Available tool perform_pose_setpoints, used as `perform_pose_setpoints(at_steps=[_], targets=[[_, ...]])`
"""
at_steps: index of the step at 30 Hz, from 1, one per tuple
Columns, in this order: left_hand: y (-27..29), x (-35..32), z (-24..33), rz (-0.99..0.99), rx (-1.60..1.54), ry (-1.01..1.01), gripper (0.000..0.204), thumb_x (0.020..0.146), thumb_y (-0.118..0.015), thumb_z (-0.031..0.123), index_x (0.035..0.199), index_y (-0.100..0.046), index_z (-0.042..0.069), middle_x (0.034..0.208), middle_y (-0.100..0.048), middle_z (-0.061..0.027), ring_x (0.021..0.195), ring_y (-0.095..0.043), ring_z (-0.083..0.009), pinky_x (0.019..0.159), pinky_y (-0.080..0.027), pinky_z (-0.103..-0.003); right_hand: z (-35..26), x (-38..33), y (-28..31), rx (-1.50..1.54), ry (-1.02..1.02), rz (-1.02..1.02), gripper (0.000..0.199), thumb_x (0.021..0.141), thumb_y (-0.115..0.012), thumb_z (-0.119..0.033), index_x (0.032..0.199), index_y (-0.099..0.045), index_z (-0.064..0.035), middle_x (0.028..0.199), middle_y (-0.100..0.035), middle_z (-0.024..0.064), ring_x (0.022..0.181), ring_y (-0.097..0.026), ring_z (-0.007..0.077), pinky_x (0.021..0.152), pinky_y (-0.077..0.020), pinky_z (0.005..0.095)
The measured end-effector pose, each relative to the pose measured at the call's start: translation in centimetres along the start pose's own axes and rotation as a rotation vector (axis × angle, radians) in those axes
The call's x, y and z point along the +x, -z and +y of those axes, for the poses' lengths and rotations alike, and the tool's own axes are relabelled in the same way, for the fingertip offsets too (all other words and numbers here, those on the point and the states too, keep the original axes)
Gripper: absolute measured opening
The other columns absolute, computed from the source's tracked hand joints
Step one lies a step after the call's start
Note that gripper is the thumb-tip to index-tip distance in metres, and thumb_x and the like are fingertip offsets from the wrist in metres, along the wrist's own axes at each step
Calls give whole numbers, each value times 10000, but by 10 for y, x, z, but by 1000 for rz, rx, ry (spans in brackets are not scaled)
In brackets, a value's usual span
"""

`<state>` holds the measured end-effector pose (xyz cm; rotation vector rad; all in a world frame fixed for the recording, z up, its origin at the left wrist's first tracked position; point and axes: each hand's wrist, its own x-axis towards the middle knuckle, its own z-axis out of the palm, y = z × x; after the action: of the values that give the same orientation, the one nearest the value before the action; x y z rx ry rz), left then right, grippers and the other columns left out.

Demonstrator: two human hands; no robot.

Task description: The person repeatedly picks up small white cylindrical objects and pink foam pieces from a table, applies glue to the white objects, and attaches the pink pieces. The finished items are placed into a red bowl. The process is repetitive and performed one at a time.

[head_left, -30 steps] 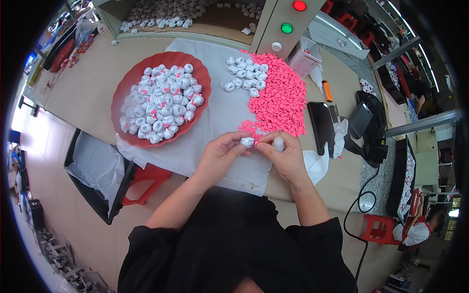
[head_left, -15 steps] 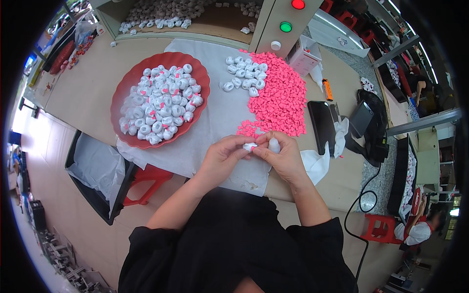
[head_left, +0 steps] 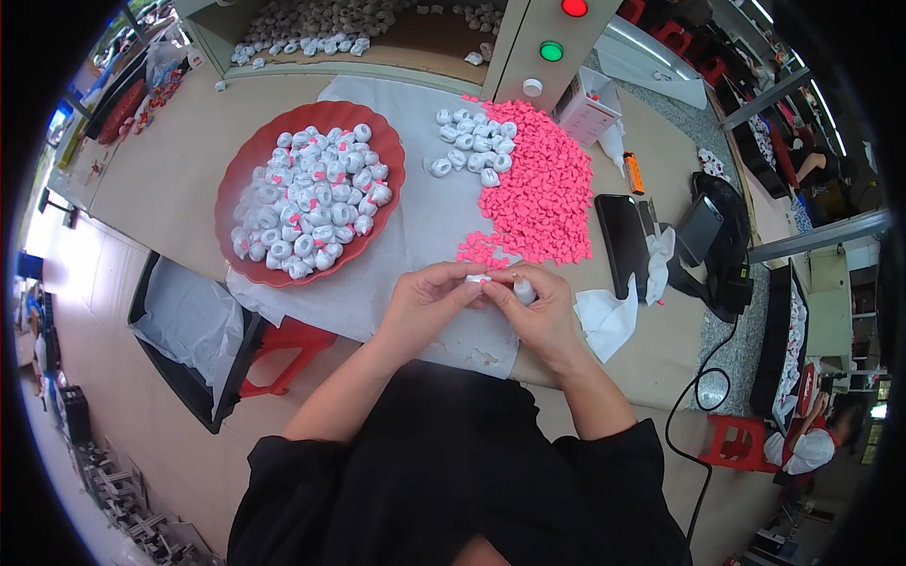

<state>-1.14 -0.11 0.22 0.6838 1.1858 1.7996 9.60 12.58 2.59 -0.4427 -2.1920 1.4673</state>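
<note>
Pinching a white piece [head_left: 478, 279] in left fingers [head_left: 461, 295], white bottle [head_left: 524, 291] gripped in right fingers [head_left: 506, 299], pink heap [head_left: 543, 193] ahead, red bowl [head_left: 394, 162] leftward

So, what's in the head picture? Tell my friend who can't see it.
A person's left hand and right hand meet at a small white piece with pink on it; the right also holds a white bottle-like thing. A red bowl of white pieces sits on the table at left, a heap of pink pieces at right.
</note>
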Motion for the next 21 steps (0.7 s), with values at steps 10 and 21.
perform_pose_setpoints(at_steps=[10,21], targets=[[-2,-1,-3,74,-49,-20,211,843,-501,-24,1043,-565,-43,923,-616,-98,781,-600,-134,728,-505,-260,3,-1,-3,41,111,-39,129,744,-620,7,872,-612,9,761,-608,102,695,-582,171,615,-450,272],[-4,0,-4,88,-70,0,194,833,-522,-18,1018,-572,-50,925,-610,-89,846,-583,-115,771,-504,-259,8,-4,-9,-22,220,22,128,724,-598,30,850,-590,10,775,-608,114,695,-590,206,613,-457,288]])
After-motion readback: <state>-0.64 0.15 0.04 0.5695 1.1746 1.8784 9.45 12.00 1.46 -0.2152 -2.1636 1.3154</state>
